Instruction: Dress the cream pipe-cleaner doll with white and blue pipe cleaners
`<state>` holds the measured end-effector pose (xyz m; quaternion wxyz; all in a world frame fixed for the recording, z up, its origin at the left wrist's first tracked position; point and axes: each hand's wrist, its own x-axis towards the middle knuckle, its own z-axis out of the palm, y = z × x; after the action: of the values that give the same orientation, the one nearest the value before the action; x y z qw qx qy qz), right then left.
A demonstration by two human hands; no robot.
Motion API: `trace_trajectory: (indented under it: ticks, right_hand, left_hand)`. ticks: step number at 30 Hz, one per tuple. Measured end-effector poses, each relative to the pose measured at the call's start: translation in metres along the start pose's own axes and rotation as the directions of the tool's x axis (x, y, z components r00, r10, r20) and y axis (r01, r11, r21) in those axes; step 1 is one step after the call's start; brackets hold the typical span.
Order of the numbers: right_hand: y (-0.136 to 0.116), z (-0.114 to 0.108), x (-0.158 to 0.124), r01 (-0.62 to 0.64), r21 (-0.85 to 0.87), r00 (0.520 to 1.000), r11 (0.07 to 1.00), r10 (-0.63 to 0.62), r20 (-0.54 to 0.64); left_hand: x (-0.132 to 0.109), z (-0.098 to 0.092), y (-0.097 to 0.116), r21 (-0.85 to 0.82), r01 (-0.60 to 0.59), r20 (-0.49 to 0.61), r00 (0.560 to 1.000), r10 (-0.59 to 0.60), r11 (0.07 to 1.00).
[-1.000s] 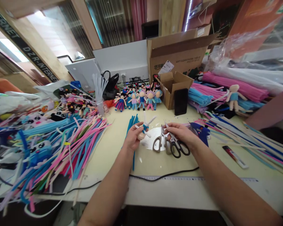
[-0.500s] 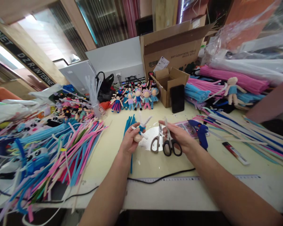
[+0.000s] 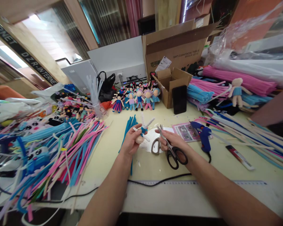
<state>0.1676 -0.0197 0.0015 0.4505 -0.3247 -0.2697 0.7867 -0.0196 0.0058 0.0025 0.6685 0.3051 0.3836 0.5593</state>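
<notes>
My left hand is closed around a small doll made of pipe cleaners, with a blue wrapped body, white limbs and a pale round head. Two white strands of it stick up past my fingertips. In my right hand is a pair of black-handled scissors, blades pointing up and left towards the doll, handles below my palm. Beside those fingers a grey scissor handle shows on the table; my right hand hides its other parts. Teal pipe cleaners lie behind my left hand.
A blue glue gun and a lighter-like tube lie to the right. Finished dolls stand at the back near a black phone and a small carton. Loose pipe cleaners heap up left. A black cord crosses the front.
The black-handled scissors have turned in my right hand, their handles swinging down and right and the blades leaning left. My left hand keeps hold of the doll, nearly still.
</notes>
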Motion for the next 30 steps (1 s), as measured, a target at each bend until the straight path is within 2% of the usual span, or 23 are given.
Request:
trace_trajectory:
  ticks: [4, 6, 9, 11, 14, 18, 20, 24, 28, 30]
  right_hand:
    - [-0.003, 0.003, -0.001, 0.008, 0.207, 0.990, 0.978, 0.021, -0.137]
    - [0.002, 0.005, -0.002, -0.023, 0.238, 0.990, 0.971, 0.056, -0.132]
    - [0.009, 0.009, -0.002, -0.152, 0.179, 0.987, 0.972, 0.157, -0.017]
    - [0.007, 0.011, -0.004, -0.179, 0.127, 0.984, 0.975, 0.179, 0.016]
    - [-0.003, 0.013, -0.008, -0.189, 0.084, 0.981, 0.978, 0.191, -0.014]
    - [-0.005, 0.012, -0.009, -0.083, 0.118, 0.995, 0.990, 0.088, -0.038]
    - [0.004, 0.010, -0.007, -0.113, 0.086, 0.992, 0.990, 0.117, -0.044]
    - [0.018, 0.007, -0.002, -0.212, 0.005, 0.977, 0.977, 0.211, 0.038]
    - [0.010, 0.006, -0.003, -0.207, 0.030, 0.978, 0.978, 0.208, -0.032]
    - [0.004, 0.007, -0.004, -0.155, 0.085, 0.987, 0.984, 0.158, -0.035]
  left_hand:
    - [0.001, -0.001, -0.002, 0.007, -0.010, 0.006, 1.000, 0.010, 1.000]
    - [0.001, -0.001, -0.001, 0.005, -0.010, 0.001, 1.000, 0.010, 1.000]
    - [0.003, -0.001, 0.000, 0.001, -0.025, -0.019, 1.000, 0.025, 1.000]
    - [0.003, -0.002, 0.001, 0.014, -0.045, -0.037, 0.998, 0.045, 0.999]
    - [0.003, -0.002, 0.001, 0.049, -0.076, -0.045, 0.996, 0.078, 0.996]
    - [0.003, -0.001, 0.000, 0.077, -0.083, -0.054, 0.995, 0.088, 0.994]
    - [0.003, -0.001, 0.001, 0.079, -0.082, -0.065, 0.994, 0.087, 0.994]
    - [0.004, -0.002, 0.002, 0.079, -0.099, -0.070, 0.992, 0.105, 0.992]
    - [0.005, -0.004, 0.002, 0.113, -0.137, -0.050, 0.988, 0.144, 0.984]
    - [0.005, -0.004, 0.001, 0.132, -0.149, -0.044, 0.987, 0.156, 0.980]
